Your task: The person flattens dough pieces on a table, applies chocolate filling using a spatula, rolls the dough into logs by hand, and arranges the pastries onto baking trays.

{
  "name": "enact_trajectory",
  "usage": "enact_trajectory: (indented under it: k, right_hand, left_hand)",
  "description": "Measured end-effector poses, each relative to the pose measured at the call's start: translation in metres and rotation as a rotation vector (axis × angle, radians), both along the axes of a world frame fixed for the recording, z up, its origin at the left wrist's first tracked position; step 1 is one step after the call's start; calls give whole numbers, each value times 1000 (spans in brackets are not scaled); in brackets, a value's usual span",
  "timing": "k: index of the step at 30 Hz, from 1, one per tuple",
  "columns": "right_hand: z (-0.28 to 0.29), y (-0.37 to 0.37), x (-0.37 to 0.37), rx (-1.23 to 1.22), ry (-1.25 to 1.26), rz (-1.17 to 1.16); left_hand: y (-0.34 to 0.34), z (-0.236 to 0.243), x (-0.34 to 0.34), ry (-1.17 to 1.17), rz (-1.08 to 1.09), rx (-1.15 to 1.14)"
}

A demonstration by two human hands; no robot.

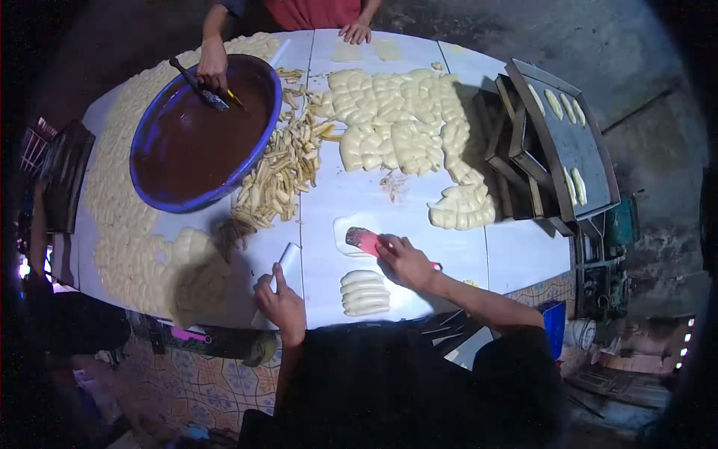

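Observation:
My right hand (404,262) grips a red spatula (365,241) whose flat head is coated dark brown. The head rests on a thin flat sheet of pale dough (342,224) on the white table. Close to me, just below the sheet, several shaped dough rolls (365,293) lie side by side in a short stack. Further left, my left hand (280,303) is closed around a pale, smooth cylinder (289,258) that looks like a rolling pin, angled away from me. Its lower part is hidden by my fingers.
A blue basin (271,127) of brown mixture stands at far left, with a person's hand (213,67) over a black-handled brush (198,86). Cut banana-like strips (280,176) are heaped beside it. Dough pieces (389,112) cover areas; metal trays (591,161) lean at right.

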State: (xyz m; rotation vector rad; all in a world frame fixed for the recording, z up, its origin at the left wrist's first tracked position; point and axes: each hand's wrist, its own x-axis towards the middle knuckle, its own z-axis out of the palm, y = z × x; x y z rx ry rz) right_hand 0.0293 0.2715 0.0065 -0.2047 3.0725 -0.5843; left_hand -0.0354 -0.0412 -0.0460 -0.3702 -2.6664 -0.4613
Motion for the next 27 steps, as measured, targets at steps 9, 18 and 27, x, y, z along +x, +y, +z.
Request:
enact_trajectory:
  k: [9, 18, 27]
  right_hand:
    - [70, 98, -62, 78, -204, -322]
    - [-9, -65, -227, -436, 341, -280]
    - [-32, -40, -267, -403, 336, -127]
  left_hand:
    - [6, 13, -4, 74, 58, -51]
    - [5, 13, -5, -28, 76, -13]
    - [15, 14, -9, -20, 122, -29]
